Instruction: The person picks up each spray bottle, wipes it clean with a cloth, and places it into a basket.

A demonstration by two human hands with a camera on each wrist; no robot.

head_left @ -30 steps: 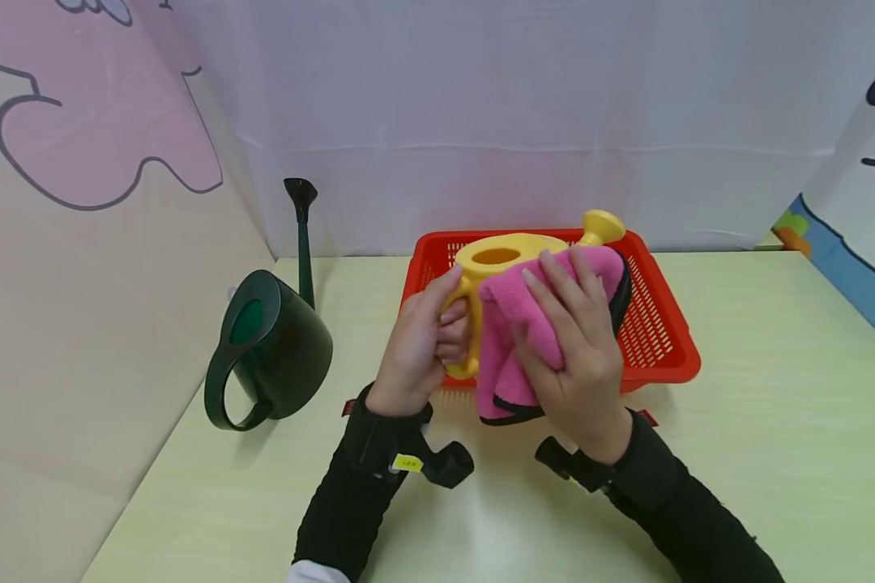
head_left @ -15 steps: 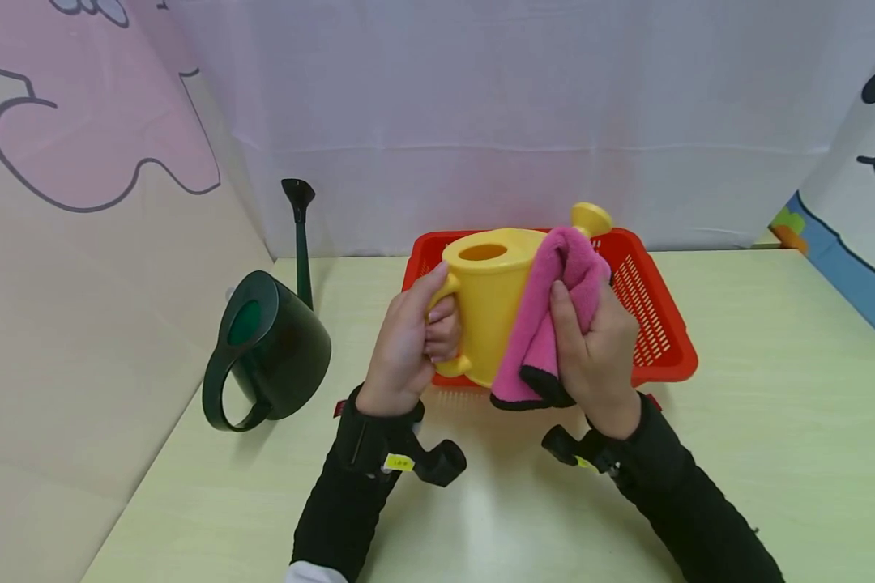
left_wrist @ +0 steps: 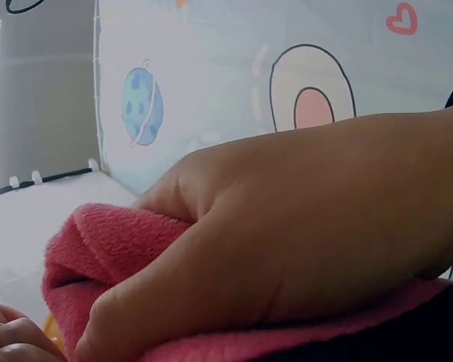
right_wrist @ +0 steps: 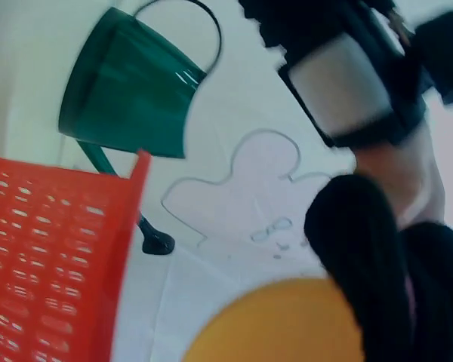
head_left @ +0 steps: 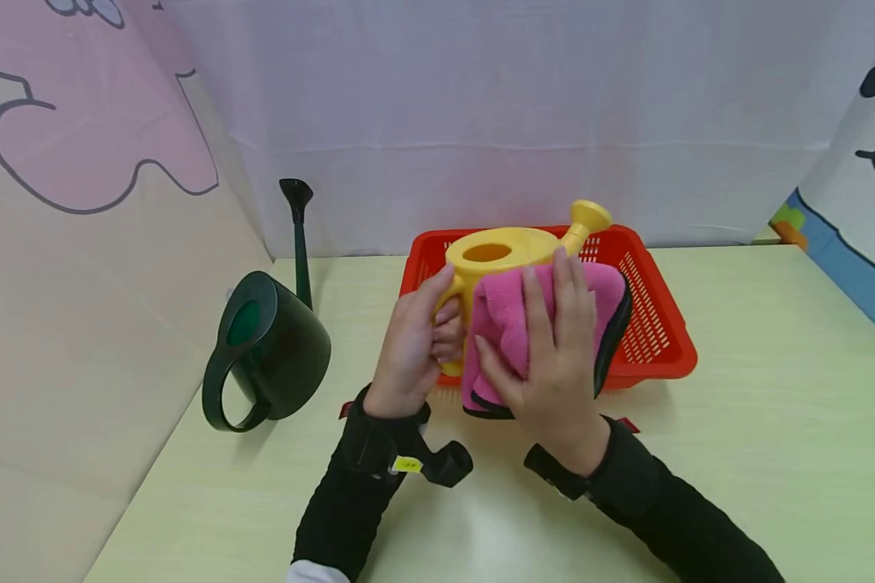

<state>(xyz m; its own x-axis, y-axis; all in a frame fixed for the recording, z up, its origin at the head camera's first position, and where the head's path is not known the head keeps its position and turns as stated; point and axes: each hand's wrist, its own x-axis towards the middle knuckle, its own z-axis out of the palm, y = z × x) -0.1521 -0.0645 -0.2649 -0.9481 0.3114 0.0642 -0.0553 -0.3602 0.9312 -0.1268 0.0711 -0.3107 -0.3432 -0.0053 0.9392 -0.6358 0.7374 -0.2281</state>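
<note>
My left hand point(head_left: 411, 352) grips the handle of a yellow watering can point(head_left: 506, 240), which is held up in front of a basket. With its fingers laid long over a pink cloth point(head_left: 506, 295), my right hand point(head_left: 561, 368) presses the cloth against the can's side. The cloth has a black border and covers most of the can's body. In the left wrist view, part of the cloth point(left_wrist: 109, 241) is bunched beside the right thumb, and the left fingers point(left_wrist: 19, 339) show at the corner. The can's yellow surface point(right_wrist: 287, 324) appears in the right wrist view.
Behind the yellow can stands a red slotted basket point(head_left: 659, 356), close to the back curtain point(head_left: 437, 97). A dark green watering can point(head_left: 284, 356) is on the table's point(head_left: 758, 421) left side, spout toward the curtain. Patterned cloth walls enclose the back and sides.
My right hand went from flat on the cloth to bunching it at the can's right side, then spread it over the can's front again. The left hand keeps its grip, the can shifting slightly.
</note>
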